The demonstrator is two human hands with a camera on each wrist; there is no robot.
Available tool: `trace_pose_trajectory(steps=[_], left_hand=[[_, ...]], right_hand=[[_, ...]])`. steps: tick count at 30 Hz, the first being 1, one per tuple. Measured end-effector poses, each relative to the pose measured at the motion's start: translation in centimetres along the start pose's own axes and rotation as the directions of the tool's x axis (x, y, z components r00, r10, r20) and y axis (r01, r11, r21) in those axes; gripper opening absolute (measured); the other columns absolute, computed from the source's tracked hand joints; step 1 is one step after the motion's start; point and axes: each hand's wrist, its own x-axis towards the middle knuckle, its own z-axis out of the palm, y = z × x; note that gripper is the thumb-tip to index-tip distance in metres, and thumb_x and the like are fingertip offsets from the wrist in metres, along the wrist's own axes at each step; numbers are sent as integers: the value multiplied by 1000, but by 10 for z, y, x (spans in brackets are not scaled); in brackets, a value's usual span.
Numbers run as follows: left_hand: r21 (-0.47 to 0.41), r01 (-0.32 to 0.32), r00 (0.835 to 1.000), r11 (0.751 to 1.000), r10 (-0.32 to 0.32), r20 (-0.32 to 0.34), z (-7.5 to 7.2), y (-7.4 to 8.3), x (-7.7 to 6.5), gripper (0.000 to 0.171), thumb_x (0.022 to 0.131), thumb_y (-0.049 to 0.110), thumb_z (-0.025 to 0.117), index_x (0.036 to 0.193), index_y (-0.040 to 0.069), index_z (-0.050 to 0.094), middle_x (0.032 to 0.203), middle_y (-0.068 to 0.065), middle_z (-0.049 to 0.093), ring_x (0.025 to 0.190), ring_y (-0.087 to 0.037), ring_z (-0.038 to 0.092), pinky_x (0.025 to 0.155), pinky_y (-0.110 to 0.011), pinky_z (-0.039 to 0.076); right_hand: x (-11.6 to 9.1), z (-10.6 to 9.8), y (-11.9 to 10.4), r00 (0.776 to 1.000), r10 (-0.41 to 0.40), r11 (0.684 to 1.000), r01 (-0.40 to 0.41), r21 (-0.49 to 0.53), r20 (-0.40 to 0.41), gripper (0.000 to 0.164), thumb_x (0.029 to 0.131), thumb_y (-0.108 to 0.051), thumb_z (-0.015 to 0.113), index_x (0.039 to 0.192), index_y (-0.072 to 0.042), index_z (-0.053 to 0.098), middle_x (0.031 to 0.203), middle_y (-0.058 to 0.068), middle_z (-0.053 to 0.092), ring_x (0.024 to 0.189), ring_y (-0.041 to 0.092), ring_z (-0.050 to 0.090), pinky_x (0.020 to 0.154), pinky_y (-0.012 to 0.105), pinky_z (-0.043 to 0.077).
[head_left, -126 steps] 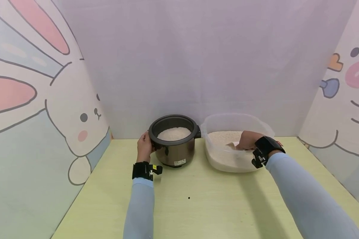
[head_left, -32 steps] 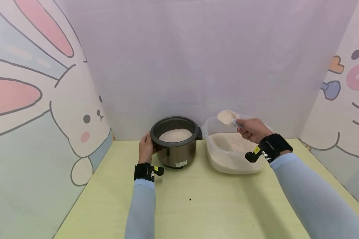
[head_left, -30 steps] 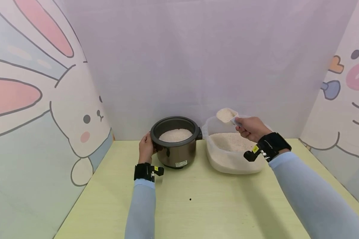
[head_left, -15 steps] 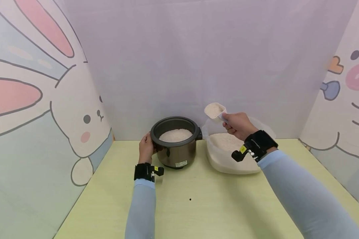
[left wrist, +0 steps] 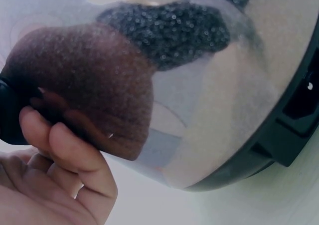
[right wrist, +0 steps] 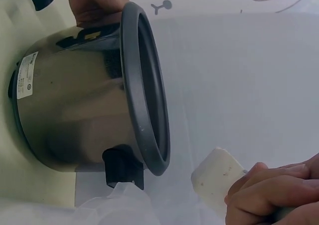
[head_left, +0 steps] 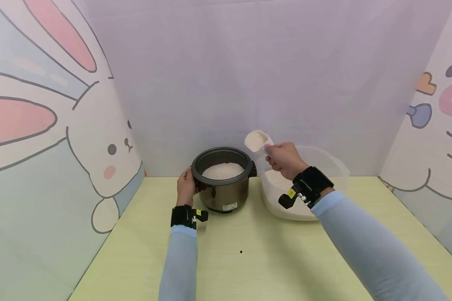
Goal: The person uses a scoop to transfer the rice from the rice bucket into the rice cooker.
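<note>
The dark, lidless rice cooker (head_left: 231, 190) stands on the table with white rice (head_left: 223, 170) inside. At its left side my left hand (head_left: 186, 187) holds the black side handle; curled fingers (left wrist: 75, 150) show under it in the left wrist view. My right hand (head_left: 286, 159) grips the handle of a white scoop (head_left: 256, 141) filled with rice. The scoop is raised beyond the cooker's right rim, roughly level. In the right wrist view, the scoop (right wrist: 217, 177) is apart from the cooker rim (right wrist: 134, 85). Beneath my right forearm is a translucent tub (head_left: 297, 215) holding more rice.
The tub stands close to the cooker's right handle (head_left: 252, 169). Behind both hangs a pale cloth wall (head_left: 248, 75), with cartoon-printed panels (head_left: 109, 175) at the sides. A small black speck (head_left: 241, 251) lies on the pale yellow table (head_left: 226, 276).
My right hand has lifted the scoop, full of rice, out of the tub and carried it left towards the cooker. The left hand stays at the cooker's side.
</note>
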Motion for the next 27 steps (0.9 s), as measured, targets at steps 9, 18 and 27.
trace_pose_trajectory(steps=[9, 18, 27], left_hand=[[2, -4, 1000, 1000, 4, 9, 2, 0, 1, 56, 106, 52, 49, 145, 14, 58, 104, -9, 58, 62, -11, 53, 60, -25, 51], [-2, -10, 1000, 1000, 10, 1, 0, -2, 3, 53, 106, 50, 50, 142, 13, 60, 97, -7, 56, 61, -11, 52, 58, -24, 50], [-5, -7, 1000, 1000, 7, 0, -1, -3, 3, 53, 106, 51, 50, 143, 14, 59, 103, -8, 59, 62, -11, 53, 59, -25, 51]], right_hand=[[4, 10, 11, 990, -121, 978, 108, -178, -66, 35, 109, -23, 51, 113, 8, 67, 75, 5, 56, 56, 10, 39, 53, 25, 32], [8, 18, 19, 972, -207, 938, 167, -302, -108, 38, 110, -26, 48, 123, 4, 69, 78, 9, 59, 57, 13, 41, 56, 29, 37], [12, 27, 21, 959, -260, 913, 206, -352, -112, 36, 110, -24, 49, 113, 4, 72, 66, 1, 52, 55, 13, 38, 56, 32, 30]])
